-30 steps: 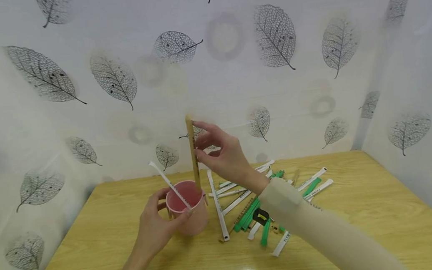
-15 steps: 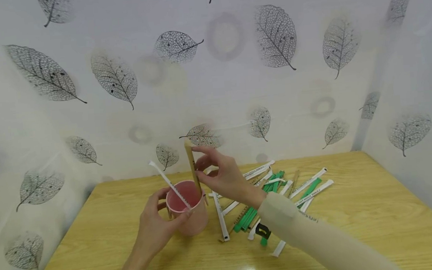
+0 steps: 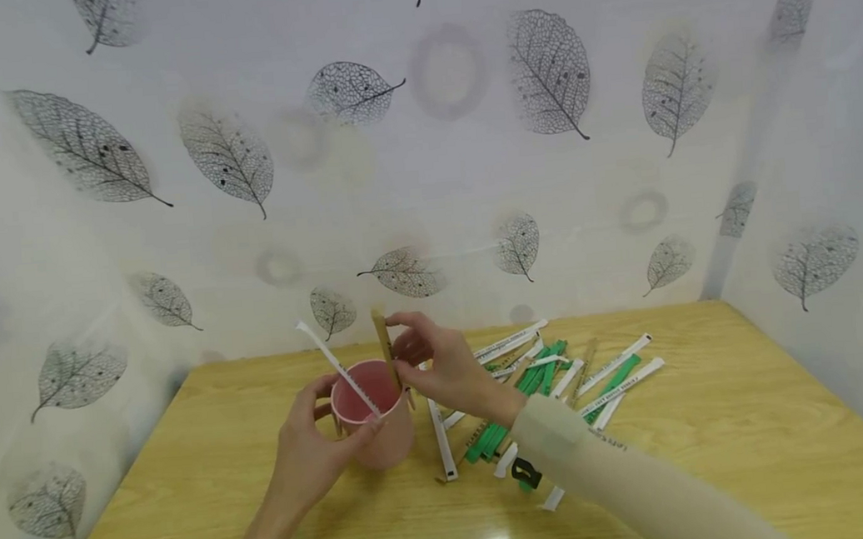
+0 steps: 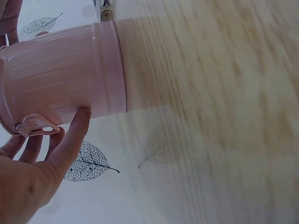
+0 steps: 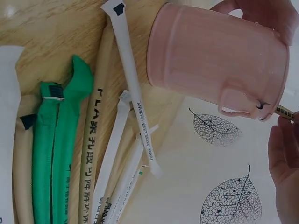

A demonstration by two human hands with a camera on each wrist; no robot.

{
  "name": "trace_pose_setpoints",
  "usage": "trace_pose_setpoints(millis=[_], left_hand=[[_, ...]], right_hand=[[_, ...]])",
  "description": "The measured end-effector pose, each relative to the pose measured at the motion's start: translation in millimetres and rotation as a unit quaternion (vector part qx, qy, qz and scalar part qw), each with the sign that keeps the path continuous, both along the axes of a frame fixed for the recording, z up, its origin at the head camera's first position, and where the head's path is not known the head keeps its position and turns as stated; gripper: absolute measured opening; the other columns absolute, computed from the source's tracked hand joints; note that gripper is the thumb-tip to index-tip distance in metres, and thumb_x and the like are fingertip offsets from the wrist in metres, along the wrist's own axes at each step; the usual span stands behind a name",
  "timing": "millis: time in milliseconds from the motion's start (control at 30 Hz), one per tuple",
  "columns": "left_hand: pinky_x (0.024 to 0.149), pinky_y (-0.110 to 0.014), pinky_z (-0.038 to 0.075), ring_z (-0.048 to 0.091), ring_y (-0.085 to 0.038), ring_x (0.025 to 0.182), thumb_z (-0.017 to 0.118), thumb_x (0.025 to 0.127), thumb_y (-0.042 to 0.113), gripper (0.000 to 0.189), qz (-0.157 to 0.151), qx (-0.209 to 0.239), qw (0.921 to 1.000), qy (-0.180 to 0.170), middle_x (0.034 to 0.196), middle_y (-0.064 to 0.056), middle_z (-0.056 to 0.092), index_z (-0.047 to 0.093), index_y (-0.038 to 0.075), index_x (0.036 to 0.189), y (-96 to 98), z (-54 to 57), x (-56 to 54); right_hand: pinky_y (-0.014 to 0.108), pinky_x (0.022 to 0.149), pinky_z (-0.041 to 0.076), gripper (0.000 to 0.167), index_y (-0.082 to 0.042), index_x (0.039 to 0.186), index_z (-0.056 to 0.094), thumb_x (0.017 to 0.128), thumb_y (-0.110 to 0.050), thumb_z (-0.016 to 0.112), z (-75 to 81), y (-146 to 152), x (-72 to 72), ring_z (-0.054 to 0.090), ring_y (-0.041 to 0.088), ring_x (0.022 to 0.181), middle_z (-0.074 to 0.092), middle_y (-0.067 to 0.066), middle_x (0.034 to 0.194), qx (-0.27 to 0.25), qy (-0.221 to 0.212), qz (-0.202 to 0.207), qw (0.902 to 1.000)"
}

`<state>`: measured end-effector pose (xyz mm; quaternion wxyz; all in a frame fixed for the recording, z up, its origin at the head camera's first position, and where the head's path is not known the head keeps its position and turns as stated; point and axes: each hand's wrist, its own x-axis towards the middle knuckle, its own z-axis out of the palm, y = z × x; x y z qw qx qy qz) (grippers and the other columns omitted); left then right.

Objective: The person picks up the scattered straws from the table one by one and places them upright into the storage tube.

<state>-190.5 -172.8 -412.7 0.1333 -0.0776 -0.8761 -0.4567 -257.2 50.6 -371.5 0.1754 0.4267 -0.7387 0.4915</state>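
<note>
A pink metal bucket (image 3: 385,445) with small side handles stands upright on the table. My left hand (image 3: 312,455) grips it from the left, thumb at the near rim and the other fingers round the far side. In the left wrist view, a fingertip presses the wall of the bucket (image 4: 60,74) below its handle. My right hand (image 3: 448,374) pinches a brown paper-wrapped straw (image 3: 384,337), upright, its lower end hidden inside the bucket near the right rim. A white paper-wrapped straw (image 3: 330,357) leans in the bucket, its top sticking out to the left.
To the bucket's right lies a loose pile of wrapped straws, some white (image 3: 627,385), some green (image 3: 544,370), some brown (image 5: 98,107). The right forearm passes over part of it. A leaf-patterned white sheet (image 3: 461,159) hangs behind the wooden table (image 3: 191,478).
My right hand has lowered the brown straw from above the rim down into the bucket. The left hand and bucket have stayed put.
</note>
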Motion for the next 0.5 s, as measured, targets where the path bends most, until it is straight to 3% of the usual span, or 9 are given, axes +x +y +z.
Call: trace_pose_setpoints(millis=[500], left_hand=[[0.099, -0.057, 0.055, 0.059, -0.040, 0.125, 0.085, 0.082, 0.041, 0.083, 0.004, 0.002, 0.9998, -0.019, 0.149, -0.015, 0.050, 0.045, 0.011, 0.148, 1.9, 2.0, 1.4]], right_hand=[[0.024, 0.077, 0.062, 0.052, -0.004, 0.137, 0.048, 0.090, 0.007, 0.068, -4.2, -0.4, 2.1, 0.075, 0.026, 0.083, 0.073, 0.019, 0.098, 0.009, -0.022, -0.001, 0.9997]])
